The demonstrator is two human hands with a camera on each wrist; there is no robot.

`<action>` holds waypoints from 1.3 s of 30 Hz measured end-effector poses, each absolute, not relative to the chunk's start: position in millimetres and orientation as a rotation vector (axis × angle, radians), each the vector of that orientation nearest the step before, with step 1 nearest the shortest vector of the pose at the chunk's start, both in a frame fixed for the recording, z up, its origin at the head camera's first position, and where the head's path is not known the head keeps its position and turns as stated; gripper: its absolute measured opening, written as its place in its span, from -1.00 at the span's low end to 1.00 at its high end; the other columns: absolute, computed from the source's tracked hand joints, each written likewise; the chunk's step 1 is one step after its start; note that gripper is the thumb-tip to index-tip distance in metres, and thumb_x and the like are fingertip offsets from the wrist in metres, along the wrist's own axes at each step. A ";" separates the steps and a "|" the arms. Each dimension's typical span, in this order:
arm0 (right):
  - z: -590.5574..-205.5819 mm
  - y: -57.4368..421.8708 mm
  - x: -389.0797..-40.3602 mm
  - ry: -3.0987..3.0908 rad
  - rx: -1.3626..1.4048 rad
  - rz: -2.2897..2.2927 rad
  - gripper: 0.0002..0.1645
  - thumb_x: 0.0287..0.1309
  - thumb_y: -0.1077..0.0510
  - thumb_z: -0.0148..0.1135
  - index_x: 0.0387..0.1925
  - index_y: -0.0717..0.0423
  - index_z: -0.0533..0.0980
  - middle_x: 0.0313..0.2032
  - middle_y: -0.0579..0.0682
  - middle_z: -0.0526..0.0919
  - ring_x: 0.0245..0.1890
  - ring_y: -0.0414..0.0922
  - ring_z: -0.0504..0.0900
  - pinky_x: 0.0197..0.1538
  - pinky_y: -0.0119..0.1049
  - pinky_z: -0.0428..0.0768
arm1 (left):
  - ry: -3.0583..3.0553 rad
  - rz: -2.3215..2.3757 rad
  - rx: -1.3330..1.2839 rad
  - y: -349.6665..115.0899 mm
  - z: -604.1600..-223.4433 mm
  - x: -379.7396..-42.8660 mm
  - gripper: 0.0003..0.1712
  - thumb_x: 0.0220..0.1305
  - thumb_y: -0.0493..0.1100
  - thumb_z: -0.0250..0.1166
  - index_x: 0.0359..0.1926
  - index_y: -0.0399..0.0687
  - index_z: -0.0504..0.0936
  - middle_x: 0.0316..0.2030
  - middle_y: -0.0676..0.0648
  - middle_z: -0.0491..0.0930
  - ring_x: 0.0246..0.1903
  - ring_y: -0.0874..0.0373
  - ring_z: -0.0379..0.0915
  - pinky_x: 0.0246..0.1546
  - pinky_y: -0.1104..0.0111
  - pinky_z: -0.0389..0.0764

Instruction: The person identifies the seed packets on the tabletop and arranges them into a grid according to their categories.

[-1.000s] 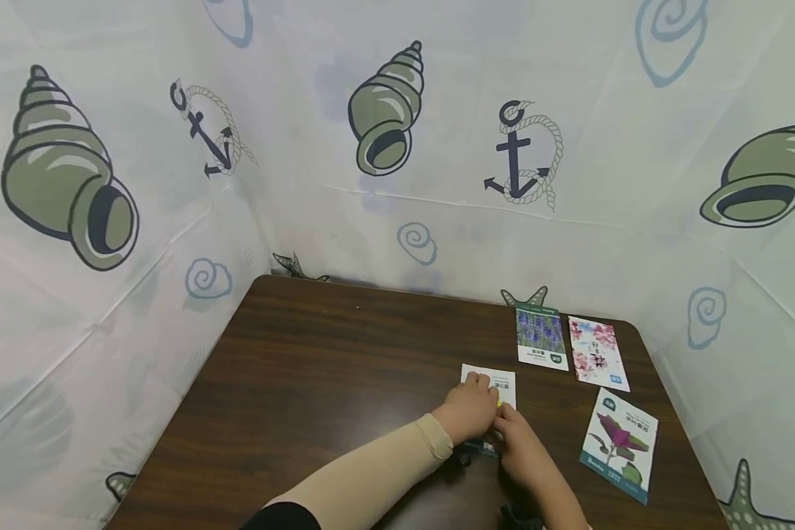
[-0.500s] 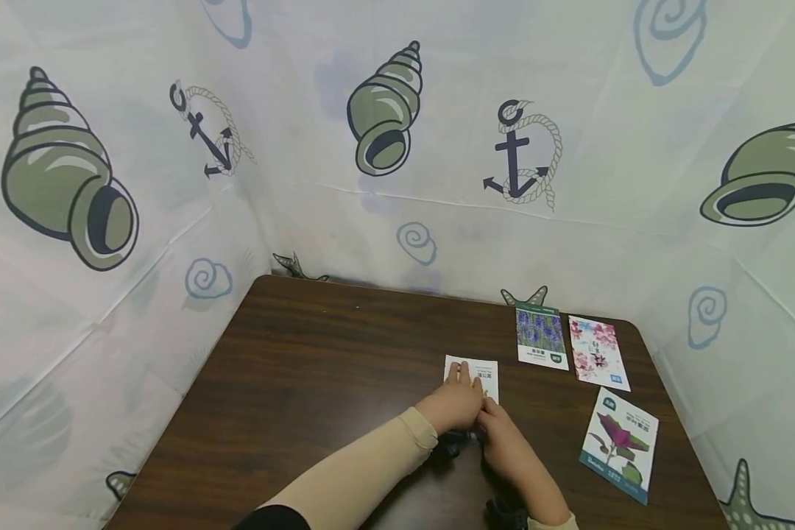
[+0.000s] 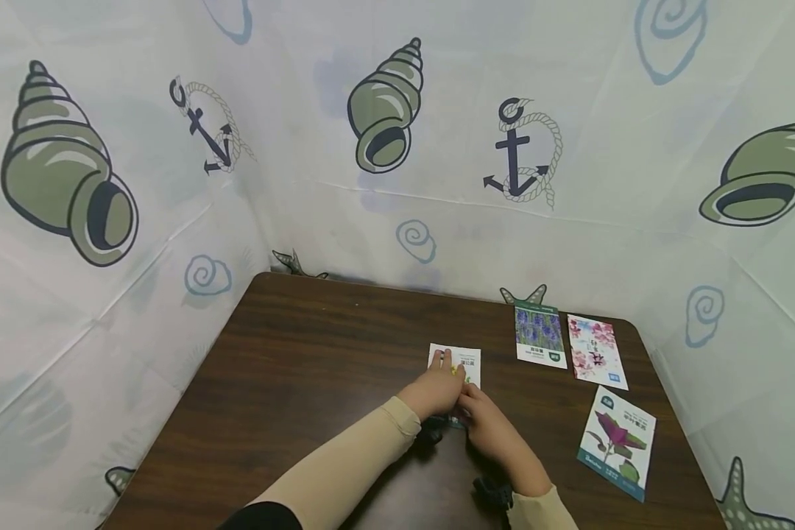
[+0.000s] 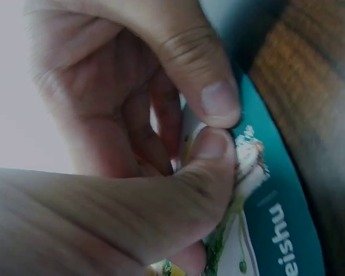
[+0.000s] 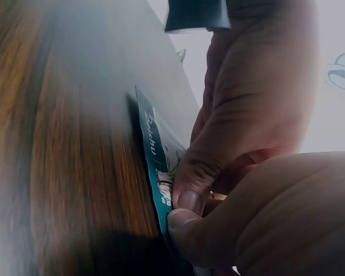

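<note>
A white seed packet with a teal lower band and a yellow flower [image 3: 469, 362] lies on the table, partly covered by both hands. My left hand [image 3: 437, 388] rests on it with straight, spread fingers. From the right my right hand [image 3: 486, 423] grips the packet's lower part, its fingers curled and mostly hidden behind the left hand in the head view. In the left wrist view the left thumb [image 4: 210, 152] and right thumb [image 4: 215, 95] meet on the packet beside its teal band [image 4: 276, 172]. The same thumb tips appear close together in the right wrist view.
To the right on the dark wooden table [image 3: 318, 346] lie a purple-flower packet [image 3: 541, 331], a pink-blossom packet [image 3: 598, 350] and a packet with a purple-leaved plant [image 3: 617, 442]. A shell-and-anchor patterned curtain [image 3: 291, 206] surrounds the table.
Both hands and the seed packet between them have moved left and slightly toward the back of the table. The other packets have stayed where they were.
</note>
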State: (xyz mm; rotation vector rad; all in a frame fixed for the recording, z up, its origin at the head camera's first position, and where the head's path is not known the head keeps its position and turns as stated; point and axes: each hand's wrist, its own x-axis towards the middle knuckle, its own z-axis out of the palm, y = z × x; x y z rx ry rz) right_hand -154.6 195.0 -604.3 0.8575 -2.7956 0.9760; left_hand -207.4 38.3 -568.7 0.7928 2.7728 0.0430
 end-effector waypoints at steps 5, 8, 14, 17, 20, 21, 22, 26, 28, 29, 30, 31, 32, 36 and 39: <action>-603.3 185.2 -162.4 -2.769 0.886 0.960 -0.64 0.34 0.53 0.29 0.02 0.13 0.71 0.08 0.05 0.69 0.11 0.01 0.70 0.18 0.04 0.71 | 2.725 0.168 0.734 28.9 -565.6 -217.8 0.06 0.36 0.15 0.56 0.68 -0.14 0.30 0.68 -0.49 0.06 0.70 -0.43 -0.04 0.68 0.00 0.26; -603.6 180.0 -166.6 -2.786 0.894 0.978 -0.69 0.39 0.49 0.28 0.00 0.11 0.71 0.05 0.03 0.68 0.09 -0.02 0.69 0.18 0.02 0.70 | 2.719 0.205 0.709 23.3 -566.7 -221.7 0.05 0.36 0.13 0.57 0.68 -0.15 0.30 0.69 -0.49 0.03 0.71 -0.43 -0.08 0.70 0.00 0.21; -604.7 169.1 -179.0 -2.813 0.910 0.988 -0.71 0.46 0.43 0.27 0.05 0.11 0.72 0.09 0.01 0.67 0.16 -0.01 0.67 0.26 0.04 0.68 | 2.718 0.298 0.665 11.0 -566.1 -228.9 0.11 0.28 0.13 0.63 0.67 -0.19 0.31 0.68 -0.52 0.01 0.70 -0.47 -0.11 0.68 -0.06 0.24; -615.4 168.4 -189.4 -2.702 0.991 1.015 -0.72 0.45 0.43 0.28 -0.01 0.05 0.71 0.02 -0.03 0.66 0.04 -0.08 0.63 0.12 -0.05 0.68 | 2.695 0.331 0.640 6.1 -561.7 -232.4 0.09 0.31 0.09 0.61 0.68 -0.17 0.29 0.69 -0.51 -0.04 0.71 -0.46 -0.16 0.67 -0.07 0.25; -634.9 170.1 -202.8 -2.609 1.052 1.068 -0.67 0.39 0.45 0.26 -0.08 -0.04 0.68 -0.04 -0.11 0.61 -0.06 -0.19 0.54 0.00 -0.19 0.60 | 2.680 0.353 0.629 1.2 -562.5 -237.8 0.06 0.33 0.04 0.61 0.68 -0.15 0.29 0.70 -0.49 -0.06 0.72 -0.45 -0.20 0.66 -0.10 0.26; -637.6 169.4 -205.4 -2.590 1.066 1.066 -0.65 0.35 0.47 0.27 -0.10 -0.04 0.67 -0.05 -0.10 0.61 -0.08 -0.20 0.53 -0.02 -0.20 0.59 | 2.675 0.359 0.627 -0.5 -563.4 -239.8 0.05 0.34 0.03 0.60 0.68 -0.14 0.29 0.71 -0.48 -0.07 0.73 -0.44 -0.21 0.65 -0.10 0.28; -639.6 167.9 -207.6 -2.594 1.062 1.059 -0.63 0.32 0.49 0.27 -0.10 -0.05 0.66 -0.05 -0.10 0.61 -0.08 -0.21 0.52 -0.03 -0.19 0.59 | 2.667 0.368 0.623 -2.4 -563.8 -241.7 0.05 0.34 0.02 0.60 0.69 -0.13 0.28 0.71 -0.47 -0.08 0.73 -0.44 -0.23 0.65 -0.11 0.29; -620.2 157.8 -205.8 -2.674 1.053 1.012 -0.61 0.25 0.55 0.26 -0.09 0.05 0.67 -0.03 -0.02 0.62 -0.10 -0.13 0.54 -0.04 -0.13 0.60 | 2.642 0.401 0.606 -9.8 -565.3 -249.4 0.07 0.29 0.00 0.64 0.67 -0.12 0.30 0.72 -0.47 -0.12 0.74 -0.43 -0.28 0.64 -0.13 0.30; -609.7 150.7 -205.1 -2.739 1.026 0.983 -0.63 0.29 0.56 0.26 -0.07 0.09 0.66 -0.02 0.01 0.63 -0.08 -0.10 0.55 0.00 -0.11 0.60 | 2.641 0.390 0.607 -13.5 -565.7 -254.0 0.07 0.28 0.02 0.65 0.66 -0.12 0.31 0.72 -0.46 -0.11 0.74 -0.42 -0.28 0.65 -0.13 0.28; -604.6 147.4 -205.3 -2.769 1.014 0.982 -0.65 0.30 0.56 0.26 -0.07 0.12 0.66 -0.01 0.03 0.63 -0.08 -0.08 0.55 0.02 -0.10 0.61 | 2.641 0.385 0.609 -15.4 -565.7 -256.6 0.07 0.27 0.02 0.65 0.66 -0.12 0.32 0.72 -0.46 -0.11 0.74 -0.42 -0.28 0.66 -0.13 0.26; -602.8 144.4 -207.3 -2.779 1.014 0.970 -0.66 0.29 0.57 0.26 -0.08 0.13 0.66 -0.01 0.04 0.63 -0.07 -0.08 0.55 0.02 -0.08 0.61 | 2.640 0.383 0.611 -17.5 -565.9 -259.2 0.06 0.28 0.02 0.65 0.66 -0.12 0.32 0.72 -0.46 -0.11 0.74 -0.42 -0.28 0.66 -0.13 0.25; -601.8 142.0 -209.6 -2.789 1.012 0.963 -0.66 0.30 0.56 0.26 -0.08 0.14 0.66 0.00 0.04 0.63 -0.06 -0.07 0.56 0.04 -0.07 0.62 | 2.640 0.378 0.615 -19.7 -566.1 -261.8 0.05 0.29 0.02 0.64 0.65 -0.12 0.32 0.72 -0.46 -0.11 0.74 -0.42 -0.29 0.67 -0.13 0.24; -602.0 140.0 -212.4 -2.790 1.007 0.972 -0.67 0.31 0.56 0.26 -0.07 0.16 0.66 0.01 0.05 0.63 -0.04 -0.07 0.57 0.07 -0.04 0.63 | 2.632 0.386 0.613 -21.9 -565.8 -264.1 0.03 0.31 0.02 0.62 0.65 -0.12 0.32 0.73 -0.45 -0.13 0.74 -0.41 -0.31 0.67 -0.14 0.23; -616.9 138.0 -230.1 -2.707 1.080 0.980 -0.67 0.33 0.51 0.27 -0.03 0.12 0.66 0.06 0.05 0.63 0.01 -0.08 0.58 0.09 -0.08 0.66 | 2.603 0.440 0.605 -31.2 -564.8 -273.1 -0.06 0.39 0.00 0.56 0.63 -0.10 0.33 0.74 -0.43 -0.18 0.75 -0.38 -0.37 0.66 -0.18 0.22; -633.7 136.5 -245.1 -2.668 1.124 0.968 -0.67 0.36 0.49 0.25 0.00 0.10 0.65 0.08 0.06 0.62 0.03 -0.08 0.57 0.11 -0.16 0.66 | 2.592 0.474 0.607 -38.5 -564.2 -279.6 -0.12 0.40 -0.02 0.55 0.59 -0.10 0.37 0.74 -0.44 -0.19 0.75 -0.38 -0.38 0.67 -0.19 0.19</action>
